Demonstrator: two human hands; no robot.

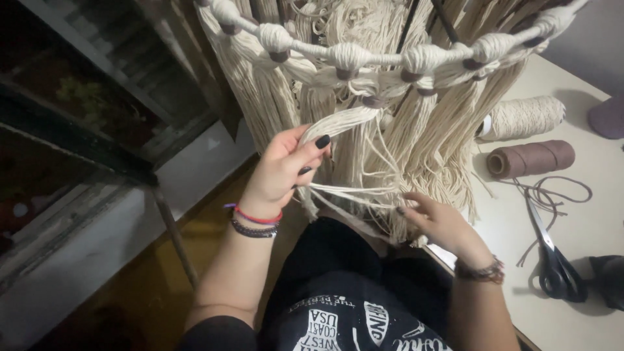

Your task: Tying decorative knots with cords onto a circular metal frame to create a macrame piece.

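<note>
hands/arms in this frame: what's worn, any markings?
Both forearms bare, no sleeves showing. Left hand: dark nail polish, a red cord bracelet and a dark beaded bracelet at the wrist. Right hand: dark polish, a dark beaded wristband.

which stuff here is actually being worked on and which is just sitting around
In use:
left hand gripping a bundle of cream cords
right hand among the loose strands
hanging macrame piece with brown beads

Lying about on the white table:
cream cord spool
brown twine spool
scissors
loose brown twine
</note>
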